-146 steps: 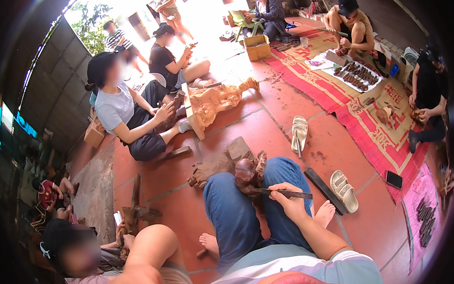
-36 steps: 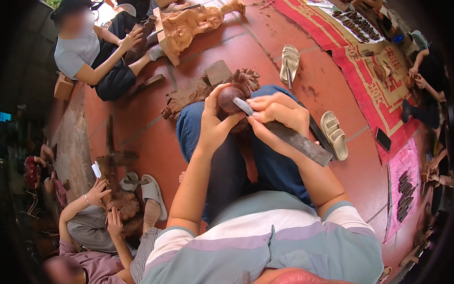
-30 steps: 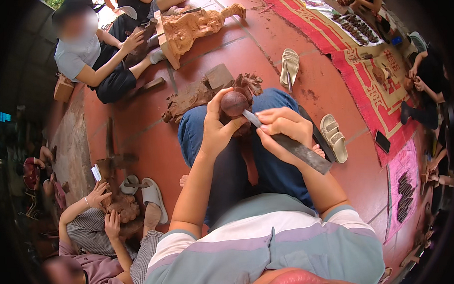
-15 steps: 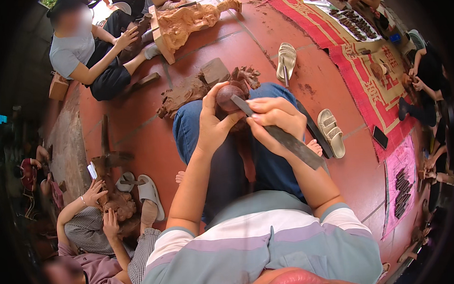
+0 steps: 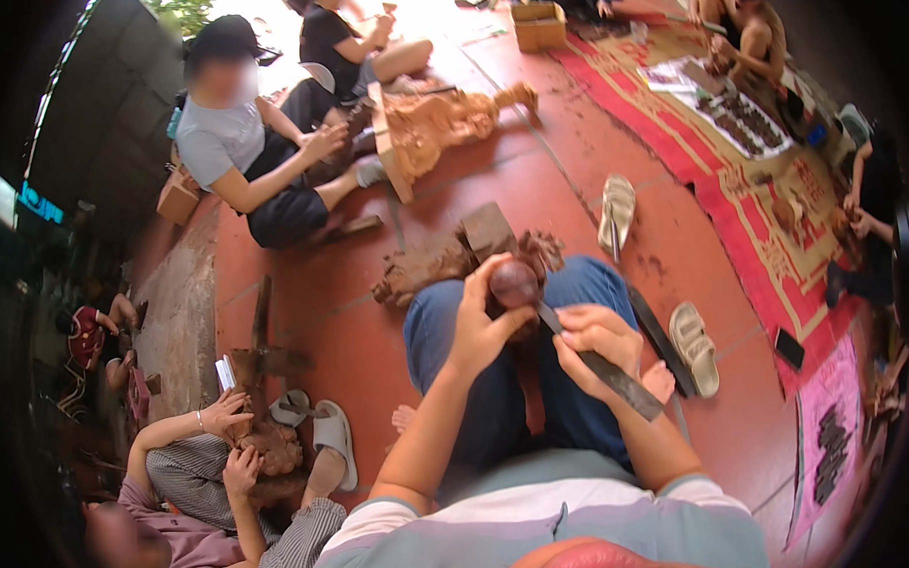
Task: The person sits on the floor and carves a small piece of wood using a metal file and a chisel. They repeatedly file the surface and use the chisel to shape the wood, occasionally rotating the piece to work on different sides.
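A dark brown wooden carving (image 5: 426, 268) lies across my jeans-covered knees, its smooth round ball (image 5: 516, 282) facing up. My left hand (image 5: 479, 325) is closed around the ball's left and near side, thumb along its lower edge. In my right hand (image 5: 599, 341) is a flat grey metal file (image 5: 618, 383), gripped with the fingers close to its narrow end. That end meets the ball's lower right edge; whether it touches I cannot tell. The wide end sticks out past my wrist. My knees and hands hide the carving's underside.
Tan sandals (image 5: 693, 348) lie right of my feet. A person with a carving (image 5: 273, 449) sits at lower left, another at upper left beside a pale wooden statue (image 5: 439, 134). A red patterned mat (image 5: 743, 234) with a phone (image 5: 789, 348) and tools spreads along the right.
The view has tilted up, so everything sits lower and further right. The file's tip has slid from the ball's upper face to its lower right edge. Both hands keep their hold.
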A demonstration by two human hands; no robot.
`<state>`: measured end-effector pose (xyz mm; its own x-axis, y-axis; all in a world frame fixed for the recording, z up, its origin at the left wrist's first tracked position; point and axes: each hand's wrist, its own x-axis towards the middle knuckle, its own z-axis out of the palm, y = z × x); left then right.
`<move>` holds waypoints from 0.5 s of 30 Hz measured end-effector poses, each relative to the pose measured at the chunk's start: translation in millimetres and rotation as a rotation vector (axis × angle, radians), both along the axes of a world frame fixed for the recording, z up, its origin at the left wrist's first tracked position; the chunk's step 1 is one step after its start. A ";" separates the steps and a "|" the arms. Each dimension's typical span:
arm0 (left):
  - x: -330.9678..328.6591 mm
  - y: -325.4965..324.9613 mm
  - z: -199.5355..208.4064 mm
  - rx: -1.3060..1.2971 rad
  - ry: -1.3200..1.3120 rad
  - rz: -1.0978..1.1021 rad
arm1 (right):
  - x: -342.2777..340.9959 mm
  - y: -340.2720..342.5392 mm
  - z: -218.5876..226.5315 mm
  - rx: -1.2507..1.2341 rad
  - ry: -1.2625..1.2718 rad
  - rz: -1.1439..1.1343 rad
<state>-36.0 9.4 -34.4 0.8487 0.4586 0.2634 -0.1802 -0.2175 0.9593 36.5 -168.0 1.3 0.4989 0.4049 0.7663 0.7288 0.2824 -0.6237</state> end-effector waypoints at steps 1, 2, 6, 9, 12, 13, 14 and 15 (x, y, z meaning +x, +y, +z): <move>0.2 -0.7 1.2 0.039 -0.005 0.001 | 2.0 1.7 3.6 0.030 0.013 -0.002; 2.0 -0.1 3.7 0.078 -0.009 0.002 | 4.6 5.0 8.6 0.060 0.027 -0.003; 0.6 -3.3 0.8 -0.105 0.001 -0.012 | 5.8 26.0 21.0 0.037 -0.037 -0.002; -0.1 -1.4 -6.2 -0.054 -0.008 0.013 | 0.5 6.1 2.1 0.031 0.008 0.005; 0.8 -7.2 -1.3 -0.063 -0.006 0.014 | -0.9 -0.8 2.3 0.052 0.049 -0.005; 0.4 -6.8 -1.5 -0.053 -0.012 0.016 | -1.4 8.6 14.3 0.080 0.027 -0.017; -0.1 -7.6 -2.2 -0.067 -0.011 0.012 | -0.5 16.6 22.8 0.107 0.005 -0.028; 0.7 -6.6 0.1 -0.072 -0.015 0.006 | 3.0 24.3 22.8 0.095 -0.046 -0.025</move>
<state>-35.2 2.8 -34.3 0.8419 0.4820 0.2425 -0.1940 -0.1490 0.9696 39.5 -143.7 24.1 0.4715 0.3172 0.8228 0.7634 0.3203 -0.5609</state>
